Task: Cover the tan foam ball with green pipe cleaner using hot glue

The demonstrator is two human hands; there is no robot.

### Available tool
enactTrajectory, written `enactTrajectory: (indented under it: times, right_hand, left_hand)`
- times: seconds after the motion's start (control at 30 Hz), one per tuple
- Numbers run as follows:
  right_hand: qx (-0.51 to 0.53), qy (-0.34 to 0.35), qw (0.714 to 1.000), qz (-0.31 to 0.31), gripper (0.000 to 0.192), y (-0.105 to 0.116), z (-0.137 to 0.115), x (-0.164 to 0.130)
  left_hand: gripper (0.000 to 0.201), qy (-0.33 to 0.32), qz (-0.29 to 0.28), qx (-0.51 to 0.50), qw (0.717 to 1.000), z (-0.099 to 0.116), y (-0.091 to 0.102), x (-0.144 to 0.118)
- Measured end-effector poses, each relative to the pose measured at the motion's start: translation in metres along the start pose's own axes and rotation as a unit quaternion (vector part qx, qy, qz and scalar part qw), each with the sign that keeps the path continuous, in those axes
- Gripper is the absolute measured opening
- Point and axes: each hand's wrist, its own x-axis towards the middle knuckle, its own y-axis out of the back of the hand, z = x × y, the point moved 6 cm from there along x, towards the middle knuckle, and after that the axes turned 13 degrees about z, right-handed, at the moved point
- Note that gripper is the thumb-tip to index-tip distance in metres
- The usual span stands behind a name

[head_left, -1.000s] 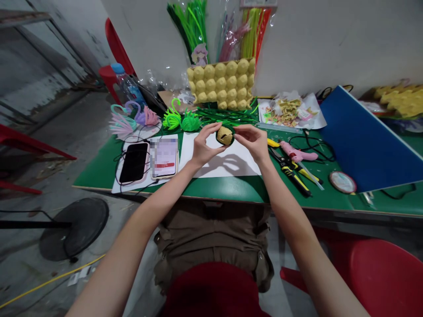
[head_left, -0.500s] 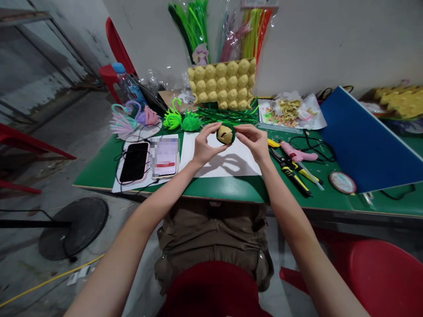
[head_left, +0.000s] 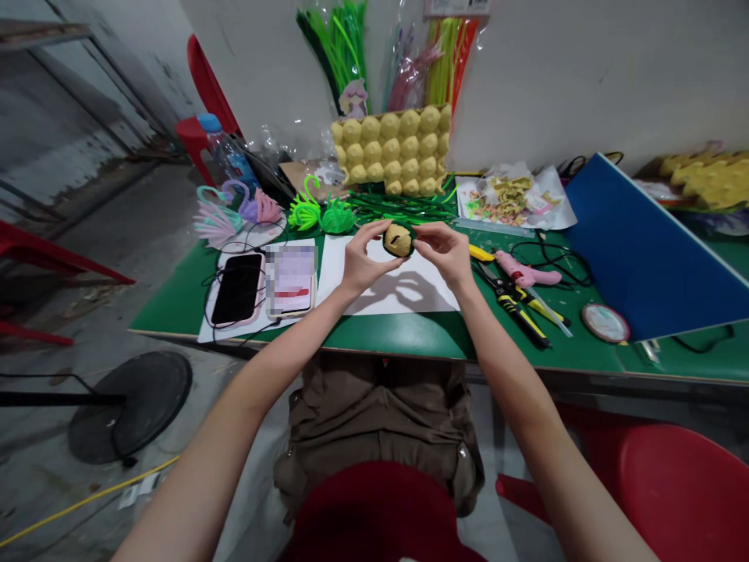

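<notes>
Between my two hands, above a white sheet of paper (head_left: 333, 269), is an egg-carton cup (head_left: 398, 241), tan inside with a dark slit and wrapped in dark green around its rim. My left hand (head_left: 363, 257) grips it from the left, thumb below and fingers above. On the other side, my right hand (head_left: 445, 248) pinches at its green edge with thumb and forefinger. Dark green pipe cleaners (head_left: 403, 207) lie just behind. The yellow egg carton (head_left: 393, 148) leans upright at the wall.
To the right lie a pink glue gun (head_left: 523, 271), pliers (head_left: 515, 304), a tape roll (head_left: 606, 321) and a tilted blue board (head_left: 655, 250). Two phones (head_left: 239, 289) with cables lie left. Behind them are pipe-cleaner swans (head_left: 218, 215) and a bottle (head_left: 231, 152). Paper holding scraps (head_left: 506, 199) lies at the back.
My right hand has shifted slightly left, and its fingers sit closer against the cup's green edge. My left hand keeps its grip with almost no movement.
</notes>
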Motion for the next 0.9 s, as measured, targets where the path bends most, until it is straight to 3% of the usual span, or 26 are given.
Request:
enactTrajectory:
  times: [0.63,0.9]
  right_hand:
    - [-0.006,0.01,1.0,-0.023,0.05,-0.0013,0.0043,-0.0006]
    - [-0.031,0.041,0.998,-0.038,0.057,-0.0026,-0.002,-0.0006]
  left_hand:
    - [0.063,0.06,-0.002,-0.032,0.998,-0.0071,-0.0036,0.0001]
    - [0.071,0.026,-0.01,0.002,1.0,-0.0076,-0.0004,0.0017]
